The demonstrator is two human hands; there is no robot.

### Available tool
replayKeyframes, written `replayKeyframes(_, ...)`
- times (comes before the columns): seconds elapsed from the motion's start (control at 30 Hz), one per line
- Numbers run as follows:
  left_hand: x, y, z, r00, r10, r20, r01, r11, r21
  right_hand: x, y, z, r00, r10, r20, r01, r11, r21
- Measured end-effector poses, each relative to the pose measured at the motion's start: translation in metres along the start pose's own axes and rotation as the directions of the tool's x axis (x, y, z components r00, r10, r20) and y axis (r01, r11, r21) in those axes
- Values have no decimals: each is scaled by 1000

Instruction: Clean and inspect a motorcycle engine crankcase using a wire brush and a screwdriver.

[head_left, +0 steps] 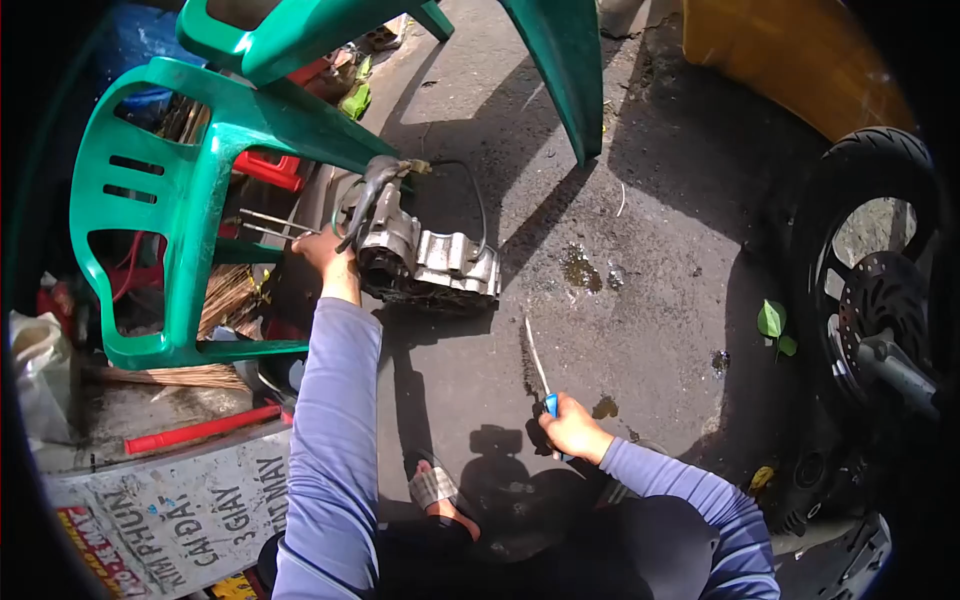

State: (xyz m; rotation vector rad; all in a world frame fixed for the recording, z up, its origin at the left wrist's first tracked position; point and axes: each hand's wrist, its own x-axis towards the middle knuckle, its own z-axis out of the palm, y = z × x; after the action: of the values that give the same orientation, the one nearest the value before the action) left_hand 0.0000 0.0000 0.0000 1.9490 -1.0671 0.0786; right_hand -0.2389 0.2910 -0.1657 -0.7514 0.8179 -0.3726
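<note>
A grey metal motorcycle engine (440, 262) rests on the pavement ahead of me, with a dark cable looping over its top. At its left end, my left hand (332, 258) is closed round the engine near two thin metal rods (268, 224) that stick out; part of the grip is hidden. My right hand (578, 430) is wrapped round the blue handle of a long screwdriver (537, 352). The shaft points away from me, and its tip stays apart from the engine, to the right of it and nearer me.
Green plastic chairs (190, 210) stand at the left and far side. A red bar (205, 430) and a lettered sign board (180, 510) lie at lower left. A motorcycle wheel (880, 270) is on the right, below a yellow panel (790, 60). Oily wet spots (580, 270) mark the pavement.
</note>
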Motion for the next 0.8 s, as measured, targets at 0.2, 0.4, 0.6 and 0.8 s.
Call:
replayKeyframes(0.2, -117, -21, 62, 903, -362, 232, 383, 922, -52, -51, -30, -155, 764, -637, -101, 129, 305, -943)
replayKeyframes(0.4, -132, -31, 73, 885, -294, 362, 401, 876, -269, 36, -178, -248, 690, -482, 541, 46, -715, -697)
replayKeyframes(0.6, -130, -47, 75, 931, -336, 144, 364, 890, -275, 36, -141, -274, 605, -733, 311, 114, -307, -945)
replayKeyframes(0.8, -112, -57, 61, 946, -287, 154, 314, 928, -202, 67, -160, -188, 606, -473, 640, 310, -600, -737)
